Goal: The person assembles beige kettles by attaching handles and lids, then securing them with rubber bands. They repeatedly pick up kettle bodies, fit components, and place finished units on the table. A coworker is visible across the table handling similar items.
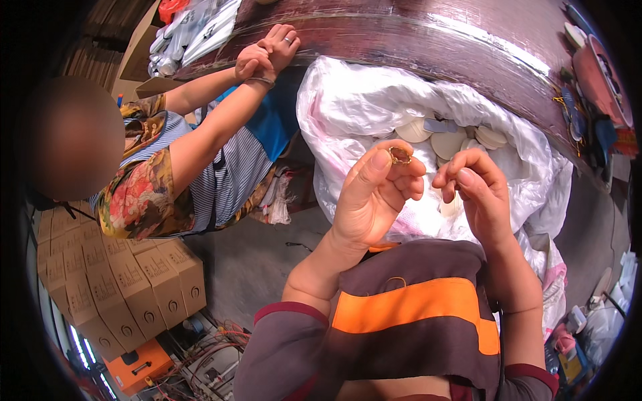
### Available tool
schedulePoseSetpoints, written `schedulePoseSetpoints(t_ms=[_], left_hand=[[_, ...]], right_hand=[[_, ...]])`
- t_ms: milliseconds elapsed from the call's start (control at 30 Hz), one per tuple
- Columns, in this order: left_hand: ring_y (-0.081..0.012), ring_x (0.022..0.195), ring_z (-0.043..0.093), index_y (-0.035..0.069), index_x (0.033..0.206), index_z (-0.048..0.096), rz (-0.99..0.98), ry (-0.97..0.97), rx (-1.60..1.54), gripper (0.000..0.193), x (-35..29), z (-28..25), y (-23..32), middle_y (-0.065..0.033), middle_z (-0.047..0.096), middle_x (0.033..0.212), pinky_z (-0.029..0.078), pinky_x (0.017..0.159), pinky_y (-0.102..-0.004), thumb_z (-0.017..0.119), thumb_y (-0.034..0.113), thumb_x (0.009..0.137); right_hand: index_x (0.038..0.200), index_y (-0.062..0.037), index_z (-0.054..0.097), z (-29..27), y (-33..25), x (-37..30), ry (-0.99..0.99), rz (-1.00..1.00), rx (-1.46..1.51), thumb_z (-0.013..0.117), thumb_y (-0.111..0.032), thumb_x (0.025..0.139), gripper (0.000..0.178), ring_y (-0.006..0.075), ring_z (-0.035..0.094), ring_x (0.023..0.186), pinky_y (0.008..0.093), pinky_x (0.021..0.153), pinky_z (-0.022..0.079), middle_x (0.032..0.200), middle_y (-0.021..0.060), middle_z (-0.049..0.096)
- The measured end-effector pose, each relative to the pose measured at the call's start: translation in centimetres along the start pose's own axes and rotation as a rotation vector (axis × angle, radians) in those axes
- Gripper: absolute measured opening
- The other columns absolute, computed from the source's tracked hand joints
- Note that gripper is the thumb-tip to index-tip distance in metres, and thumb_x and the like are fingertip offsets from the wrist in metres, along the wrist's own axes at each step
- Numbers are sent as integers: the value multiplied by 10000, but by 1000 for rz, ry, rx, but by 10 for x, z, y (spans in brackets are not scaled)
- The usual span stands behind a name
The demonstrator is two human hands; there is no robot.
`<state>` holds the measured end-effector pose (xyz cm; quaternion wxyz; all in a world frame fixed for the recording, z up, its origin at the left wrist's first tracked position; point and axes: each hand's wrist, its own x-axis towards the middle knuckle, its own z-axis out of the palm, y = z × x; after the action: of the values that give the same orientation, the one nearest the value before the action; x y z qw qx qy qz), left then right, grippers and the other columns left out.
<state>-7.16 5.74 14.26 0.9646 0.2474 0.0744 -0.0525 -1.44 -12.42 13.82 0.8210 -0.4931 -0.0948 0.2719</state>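
Between the thumb and forefinger of my left hand (376, 190) is a small gold-coloured ring-shaped piece (400, 156), held upright with its opening showing. My right hand (480, 194) is beside it, thumb and fingers pinched together. Something small and dark may be between those fingertips, but I cannot make it out. Both hands are raised over an open white plastic sack (364, 87), and they do not touch each other. Inside the sack lie several flat, round cream-coloured discs (447, 143), partly hidden by my hands.
A dark, glossy table (401, 37) runs behind the sack. At the left a person (224, 144) rests both hands on its edge. Brown cartons (110, 281) are stacked lower left, near an orange box (138, 366) and tangled cables (214, 347). A pink basin (602, 83) stands far right.
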Motion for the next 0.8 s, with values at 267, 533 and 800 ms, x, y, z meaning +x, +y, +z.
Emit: schedulePoseSetpoints(t_ms=[267,533,800], left_hand=[[-191,838,647,31,1126,559,13,49,72,326,-3,5,-2,-131,670,968,514,743,-299,560,315,965],[-183,824,671,32,1128,550,26,56,136,303,-6,9,0,-135,672,972,519,717,-272,554,289,969],[-173,820,677,34,1127,543,61,54,219,286,-9,13,3,-132,672,982,517,712,-257,575,262,958]], right_hand=[[941,-12,583,0,2,-1,-13,-1,11,564,-226,931,215,100,549,740,252,703,442,863,100,642],[884,-32,595,-3,6,-2,-11,-55,-58,573,-219,913,191,95,544,771,246,719,424,971,106,642],[901,-31,603,1,3,-5,-29,4,-45,610,-195,892,165,100,547,803,256,746,435,1056,93,620]])
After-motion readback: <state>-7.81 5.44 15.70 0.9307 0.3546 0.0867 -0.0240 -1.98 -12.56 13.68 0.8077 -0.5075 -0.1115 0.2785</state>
